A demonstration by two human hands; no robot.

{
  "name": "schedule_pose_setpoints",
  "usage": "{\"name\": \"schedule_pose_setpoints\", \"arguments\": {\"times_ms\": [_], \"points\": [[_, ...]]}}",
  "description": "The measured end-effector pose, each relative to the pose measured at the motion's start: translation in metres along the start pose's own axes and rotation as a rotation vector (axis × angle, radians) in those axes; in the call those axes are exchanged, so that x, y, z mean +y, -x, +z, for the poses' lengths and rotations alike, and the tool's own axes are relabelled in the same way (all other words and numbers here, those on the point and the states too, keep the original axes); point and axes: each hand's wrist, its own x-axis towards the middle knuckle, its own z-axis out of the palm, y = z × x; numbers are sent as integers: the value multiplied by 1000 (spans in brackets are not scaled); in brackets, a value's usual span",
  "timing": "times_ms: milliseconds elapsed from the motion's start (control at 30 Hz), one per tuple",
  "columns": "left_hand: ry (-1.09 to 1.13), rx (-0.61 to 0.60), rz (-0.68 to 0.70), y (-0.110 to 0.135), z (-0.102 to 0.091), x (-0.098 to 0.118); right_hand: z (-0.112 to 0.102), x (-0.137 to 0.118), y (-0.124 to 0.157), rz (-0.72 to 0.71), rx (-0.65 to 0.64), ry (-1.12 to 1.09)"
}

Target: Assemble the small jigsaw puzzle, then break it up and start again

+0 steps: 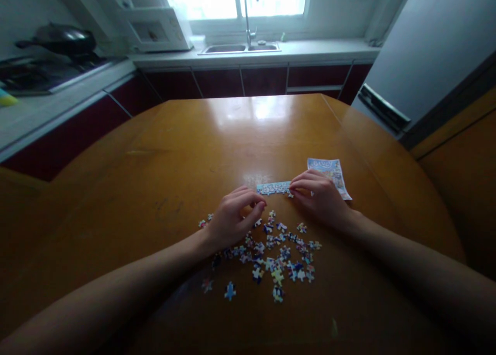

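Note:
A joined strip of pale blue jigsaw puzzle pieces (273, 188) with white lettering lies on the table. At its right end my right hand (320, 196) is closed, thumb and fingertips pinching a small puzzle piece (290, 194) against the strip. My left hand (234, 216) hovers just below the strip's left end, thumb and forefinger brought together; whatever is between them is too small to make out. Loose puzzle pieces (278, 276) are scattered below and between the hands, some hidden behind the left hand. Partly behind the right hand lies a printed picture sheet (338, 175).
The wooden table (186, 148) has a rounded outline. Beyond it stand a counter with a sink (225, 48) and tap (247, 14), and a white microwave (157, 29). A wok (64, 39) sits on the stove at left, and a fridge (422, 50) is at right.

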Motion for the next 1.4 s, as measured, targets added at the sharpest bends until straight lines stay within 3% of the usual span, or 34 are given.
{"name": "schedule_pose_setpoints", "arguments": {"times_ms": [233, 433, 667, 833, 1400], "points": [[-14, -7, -10, 1, 1, 0, 12, -6, -1, -15, -115, 55], [-48, -7, -3, 0, -1, -3, 2, 2, -2, 7, -44, 26], [-370, -302, 79, -7, -1, -3, 1, 4, 0, 35, -112, 52], [-494, -435, 91, -12, 3, -7, 6, 2, 1, 52, -137, 70], [-513, -503, 197, -13, 4, -14, 6, 3, 1, 67, -138, 57]]}}
